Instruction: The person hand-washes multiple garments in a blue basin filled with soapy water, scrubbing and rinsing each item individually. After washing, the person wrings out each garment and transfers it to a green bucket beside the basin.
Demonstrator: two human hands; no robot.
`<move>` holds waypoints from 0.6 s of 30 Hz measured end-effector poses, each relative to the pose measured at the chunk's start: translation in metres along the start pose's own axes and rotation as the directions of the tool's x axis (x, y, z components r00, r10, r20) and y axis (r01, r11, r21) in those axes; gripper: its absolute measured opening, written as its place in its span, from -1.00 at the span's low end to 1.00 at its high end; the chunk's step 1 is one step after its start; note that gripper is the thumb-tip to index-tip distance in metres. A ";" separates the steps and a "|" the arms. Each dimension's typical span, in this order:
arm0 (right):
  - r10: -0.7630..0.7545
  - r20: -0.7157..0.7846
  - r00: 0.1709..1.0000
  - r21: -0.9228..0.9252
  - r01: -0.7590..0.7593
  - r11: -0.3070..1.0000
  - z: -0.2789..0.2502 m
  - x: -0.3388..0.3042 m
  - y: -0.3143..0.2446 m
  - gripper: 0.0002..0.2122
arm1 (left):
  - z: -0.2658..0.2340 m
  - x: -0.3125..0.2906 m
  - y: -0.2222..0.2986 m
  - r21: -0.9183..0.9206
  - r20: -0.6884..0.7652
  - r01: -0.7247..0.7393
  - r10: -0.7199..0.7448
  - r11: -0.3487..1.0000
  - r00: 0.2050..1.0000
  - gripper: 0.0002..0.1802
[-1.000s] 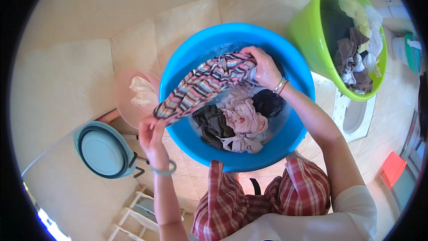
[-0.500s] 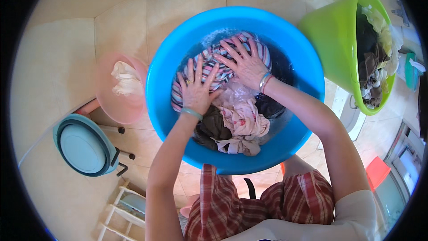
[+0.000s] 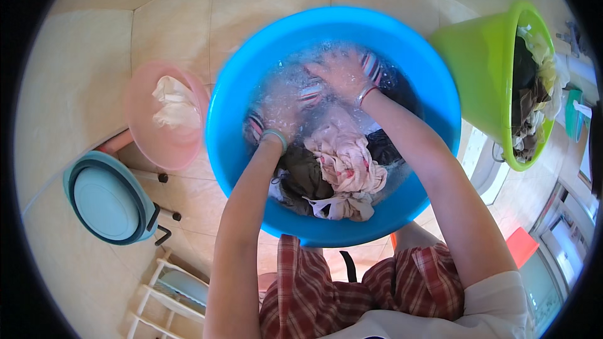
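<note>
Red plaid cloth is covering the person's lap (image 3: pixel 370 289) at the bottom edge, nearest the camera, and both bare forearms are reaching from there into the blue plastic basin (image 3: pixel 232 107). A heap of soaked clothes is lying in the near half: a pink floral piece (image 3: pixel 345 160), a dark garment (image 3: pixel 301 172) and a white strap. Further in, the left hand (image 3: pixel 276 116) is sinking under foamy water, so whether its fingers are curled or flat is impossible to tell. The right hand (image 3: pixel 342 72) is pressing down with fingers spread wide on the striped garment (image 3: pixel 311 94), which is showing only as a few stripes through the suds at the basin's far middle. To the left, a pale pink basin (image 3: pixel 141 119) is holding a white cloth (image 3: pixel 173 103); a folded teal tub (image 3: pixel 110 201) is resting nearer on the tiled floor (image 3: pixel 81 56). To the right, a green bucket (image 3: pixel 477 56) is tilting, stuffed with mixed clothes and partly cut by the rim.
</note>
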State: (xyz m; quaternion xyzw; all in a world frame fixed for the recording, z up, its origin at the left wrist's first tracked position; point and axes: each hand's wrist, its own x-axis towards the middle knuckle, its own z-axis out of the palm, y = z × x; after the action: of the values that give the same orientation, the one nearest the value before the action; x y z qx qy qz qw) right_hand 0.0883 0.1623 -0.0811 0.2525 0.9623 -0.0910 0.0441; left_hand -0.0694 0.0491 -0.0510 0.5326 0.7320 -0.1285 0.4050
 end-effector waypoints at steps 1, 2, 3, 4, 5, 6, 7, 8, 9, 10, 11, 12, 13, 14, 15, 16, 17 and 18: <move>-0.001 -0.055 0.998 -0.028 0.000 1.000 -0.003 0.004 -0.002 -0.58 | 0.004 -0.007 -0.006 -0.005 -0.153 -0.067 0.066 0.998 0.986 -0.15; 0.072 -0.094 0.993 0.138 -0.058 0.989 -0.011 0.008 -0.005 -0.60 | 0.017 -0.018 -0.012 -0.003 -0.300 -0.138 0.131 0.990 0.945 -0.16; 0.149 -0.118 0.982 0.301 -0.107 0.948 -0.018 0.009 -0.009 -0.61 | 0.027 -0.021 -0.018 0.011 -0.440 -0.208 0.191 0.978 0.878 -0.17; 0.227 -0.122 0.966 0.462 -0.147 0.875 -0.028 0.007 -0.016 -0.63 | 0.026 -0.025 -0.018 -0.279 -0.511 -0.344 0.165 0.897 0.844 -0.15; 0.191 -0.107 0.976 0.602 -0.090 0.794 -0.041 0.003 -0.019 -0.58 | 0.024 -0.030 -0.016 -0.527 -0.569 -0.467 0.113 0.710 0.815 -0.13; 0.173 -0.122 0.977 0.731 -0.030 0.682 -0.055 -0.005 -0.023 -0.57 | 0.022 -0.035 -0.014 -0.699 -0.610 -0.562 0.042 0.442 0.791 -0.11; 0.156 -0.136 0.978 0.837 0.029 0.546 -0.078 -0.013 -0.031 -0.55 | 0.013 -0.040 -0.011 -0.691 -0.653 -0.607 0.020 0.393 0.757 -0.17; 0.145 -0.154 0.977 0.911 0.084 0.404 -0.102 -0.023 -0.034 -0.54 | -0.002 -0.046 -0.003 -0.707 -0.653 -0.637 0.062 0.308 0.755 -0.22; 0.185 -0.125 0.975 0.972 0.083 0.219 -0.123 -0.029 -0.041 -0.53 | -0.010 -0.048 0.001 -0.746 -0.621 -0.624 0.096 0.233 0.778 -0.19; 0.217 -0.091 0.972 0.996 0.086 0.029 -0.143 -0.035 -0.048 -0.52 | -0.018 -0.049 0.003 -0.778 -0.594 -0.608 0.133 0.158 0.794 -0.15; 0.251 -0.105 0.962 0.991 0.123 -0.057 -0.149 -0.039 -0.049 -0.51 | -0.030 -0.051 0.010 -0.821 -0.544 -0.568 0.225 0.061 0.809 -0.03; 0.282 -0.124 0.951 0.978 0.166 -0.129 -0.157 -0.043 -0.047 -0.49 | -0.040 -0.058 0.019 -0.832 -0.541 -0.555 0.223 -0.001 0.811 0.00; 0.375 -0.037 0.926 0.939 0.161 -0.305 -0.169 -0.045 -0.051 -0.46 | -0.052 -0.070 0.031 -0.842 -0.535 -0.536 0.225 -0.059 0.815 0.03; 0.447 0.066 0.892 0.869 0.169 -0.466 -0.186 -0.047 -0.054 -0.43 | -0.061 -0.080 0.041 -0.847 -0.531 -0.517 0.228 -0.120 0.816 0.05; 0.461 0.030 0.887 0.813 0.247 -0.528 -0.195 -0.048 -0.051 -0.38 | -0.066 -0.086 0.048 -0.821 -0.570 -0.534 0.229 -0.203 0.789 0.12; 0.461 0.056 0.886 0.800 0.237 -0.552 -0.202 -0.047 -0.052 -0.37 | -0.061 -0.089 0.058 -0.782 -0.616 -0.571 0.167 -0.249 0.770 0.12; 0.460 0.086 0.884 0.786 0.223 -0.577 -0.206 -0.046 -0.053 -0.36 | -0.054 -0.092 0.073 -0.741 -0.652 -0.604 0.101 -0.295 0.751 0.14; 0.459 0.118 0.880 0.771 0.210 -0.601 -0.208 -0.046 -0.055 -0.34 | -0.047 -0.097 0.081 -0.695 -0.683 -0.635 0.035 -0.337 0.730 0.16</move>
State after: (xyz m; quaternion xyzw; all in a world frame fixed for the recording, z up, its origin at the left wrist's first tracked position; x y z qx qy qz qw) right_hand 0.0932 0.1343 0.1374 0.3064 0.2786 -0.8301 -0.3735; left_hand -0.0090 0.0453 0.0701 0.2336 0.4083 0.7154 0.5166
